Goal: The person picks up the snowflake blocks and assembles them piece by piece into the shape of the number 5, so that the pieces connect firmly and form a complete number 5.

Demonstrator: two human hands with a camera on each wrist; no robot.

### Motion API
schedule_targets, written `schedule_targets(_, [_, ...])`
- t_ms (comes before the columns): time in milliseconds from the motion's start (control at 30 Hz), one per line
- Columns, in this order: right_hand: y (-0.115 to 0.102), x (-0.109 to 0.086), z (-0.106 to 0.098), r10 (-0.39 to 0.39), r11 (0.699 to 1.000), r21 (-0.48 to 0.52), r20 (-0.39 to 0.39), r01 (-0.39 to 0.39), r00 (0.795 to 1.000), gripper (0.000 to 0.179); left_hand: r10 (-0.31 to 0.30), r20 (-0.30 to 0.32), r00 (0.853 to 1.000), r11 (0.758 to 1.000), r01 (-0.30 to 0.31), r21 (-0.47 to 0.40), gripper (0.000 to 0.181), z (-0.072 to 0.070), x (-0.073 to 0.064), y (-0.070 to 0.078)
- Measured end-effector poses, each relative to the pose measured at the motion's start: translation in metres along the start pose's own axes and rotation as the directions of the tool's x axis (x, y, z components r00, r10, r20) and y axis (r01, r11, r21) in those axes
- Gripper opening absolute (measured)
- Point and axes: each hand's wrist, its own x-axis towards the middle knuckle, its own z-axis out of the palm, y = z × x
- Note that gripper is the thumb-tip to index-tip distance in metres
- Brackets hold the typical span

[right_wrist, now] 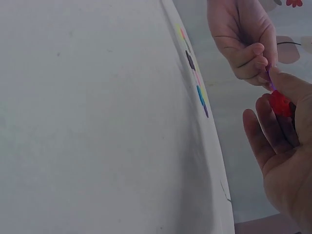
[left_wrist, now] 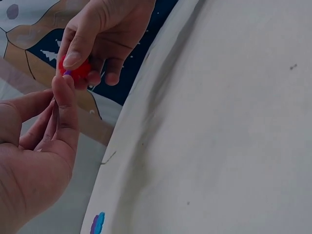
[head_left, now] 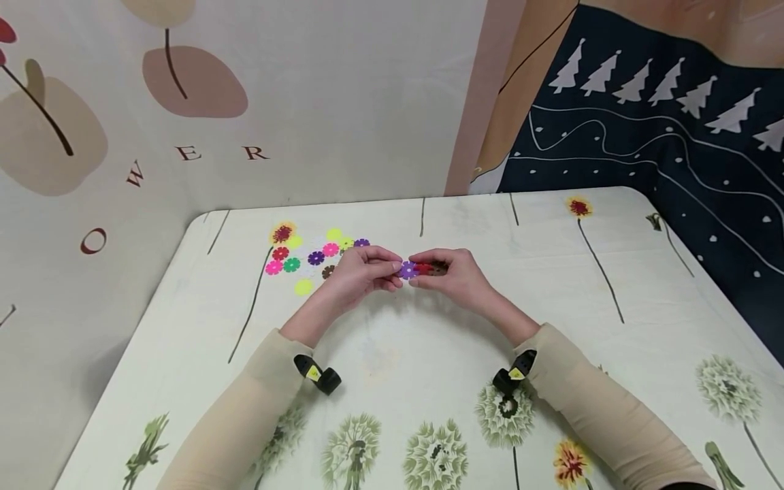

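Over the middle of the table, my two hands meet at a small chain of notched plastic discs. At its left end, the purple disc (head_left: 408, 271) is pinched by the fingertips of my left hand (head_left: 366, 272). The thumb and fingers of my right hand (head_left: 454, 275) grip the chain at the red disc (right_wrist: 282, 103), and a dark brown disc (head_left: 439, 268) shows partly within that hand. In the left wrist view, the purple piece sits edge-on against the red one, between both sets of fingertips.
Loose discs lie spread at the back left, among them a green disc (head_left: 291, 265), a pink disc (head_left: 273, 267) and a yellow disc (head_left: 303, 286). The white flower-printed tablecloth (head_left: 392, 381) runs back to a wall hanging (head_left: 343, 102).
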Motion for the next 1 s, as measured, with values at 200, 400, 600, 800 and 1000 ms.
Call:
schedule_targets(200, [-0.001,-0.002,-0.007,0.025,0.999,-0.034,-0.007,-0.025,1.0,0.038,0.016,-0.053,0.998,0.994,-0.011,0.105,0.033,-0.021,-0.004,0.01])
schedule_targets(400, [-0.001,-0.004,-0.015,0.037,0.999,-0.018,-0.005,-0.037,0.999,0.037,0.083,-0.147,0.986,0.948,-0.032,0.317,0.034,-0.051,-0.002,0.016])
schedule_targets(600, [0.0,-0.003,-0.017,0.032,0.999,-0.009,-0.011,-0.032,0.999,0.037,0.13,-0.183,0.974,0.864,-0.021,0.503,0.029,-0.073,0.009,0.005])
schedule_targets(800, [0.001,-0.001,-0.012,0.03,1.0,-0.003,0.0,-0.03,1.0,0.038,0.16,-0.164,0.973,0.717,-0.001,0.697,0.025,-0.079,0.023,-0.008])
schedule_targets(1000, [0.0,-0.002,-0.012,0.034,0.999,0.008,-0.008,-0.034,0.999,0.038,0.164,-0.17,0.972,0.649,0.024,0.761,0.027,-0.077,0.032,-0.011])
